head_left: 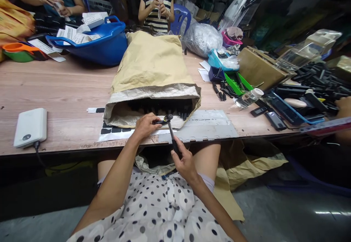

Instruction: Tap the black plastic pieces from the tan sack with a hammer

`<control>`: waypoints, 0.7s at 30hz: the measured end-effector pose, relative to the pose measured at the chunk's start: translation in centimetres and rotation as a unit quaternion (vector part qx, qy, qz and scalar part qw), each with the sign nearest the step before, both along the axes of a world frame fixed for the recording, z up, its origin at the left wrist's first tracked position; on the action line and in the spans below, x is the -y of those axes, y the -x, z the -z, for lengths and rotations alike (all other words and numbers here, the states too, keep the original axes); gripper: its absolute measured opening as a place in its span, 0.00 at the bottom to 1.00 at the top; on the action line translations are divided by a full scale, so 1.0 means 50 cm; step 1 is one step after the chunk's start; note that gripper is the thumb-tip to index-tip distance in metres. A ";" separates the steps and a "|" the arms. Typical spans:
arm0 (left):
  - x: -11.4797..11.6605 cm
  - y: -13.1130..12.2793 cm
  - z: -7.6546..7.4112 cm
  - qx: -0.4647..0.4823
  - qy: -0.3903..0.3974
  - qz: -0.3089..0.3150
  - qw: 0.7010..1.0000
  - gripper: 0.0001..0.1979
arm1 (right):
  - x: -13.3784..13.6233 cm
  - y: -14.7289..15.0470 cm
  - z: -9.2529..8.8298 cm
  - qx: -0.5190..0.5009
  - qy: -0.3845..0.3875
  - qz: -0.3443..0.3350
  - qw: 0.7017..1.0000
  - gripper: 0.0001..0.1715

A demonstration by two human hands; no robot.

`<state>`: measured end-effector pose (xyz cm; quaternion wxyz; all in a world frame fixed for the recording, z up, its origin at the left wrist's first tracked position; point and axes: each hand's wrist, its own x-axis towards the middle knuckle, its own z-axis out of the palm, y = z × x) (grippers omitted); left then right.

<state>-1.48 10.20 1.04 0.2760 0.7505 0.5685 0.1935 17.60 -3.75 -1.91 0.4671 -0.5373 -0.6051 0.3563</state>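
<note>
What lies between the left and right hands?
Between the left hand and right hand, the head view shows a black piece and a hammer shaft, above a grey sheet.

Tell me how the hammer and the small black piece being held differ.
The hammer is longer than the black piece. The hammer has a greyish shaft above a dark grip, while the black piece looks mostly dark. The hammer points forward in the right hand, the black piece sideways in the left hand. Both are near the sack's mouth.

You've room L of sack [153, 63], out to white box [31, 127]; tub [104, 50] blocks its far L, tray [246, 82] & btl. [248, 98] its R; yr L hand [148, 126]'s in front.
</note>
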 end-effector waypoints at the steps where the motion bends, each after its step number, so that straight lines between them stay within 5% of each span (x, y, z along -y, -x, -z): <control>1: 0.000 -0.001 0.000 -0.001 0.002 -0.001 1.000 0.12 | 0.000 0.000 0.001 0.002 0.011 -0.004 1.000 0.31; 12: -0.006 0.001 0.006 -0.009 0.003 0.004 1.000 0.13 | 0.005 0.018 -0.002 -0.015 0.017 -0.021 1.000 0.30; 21: -0.002 -0.002 0.001 -0.005 0.010 -0.003 1.000 0.14 | 0.001 0.012 0.008 -0.147 0.115 0.024 0.982 0.35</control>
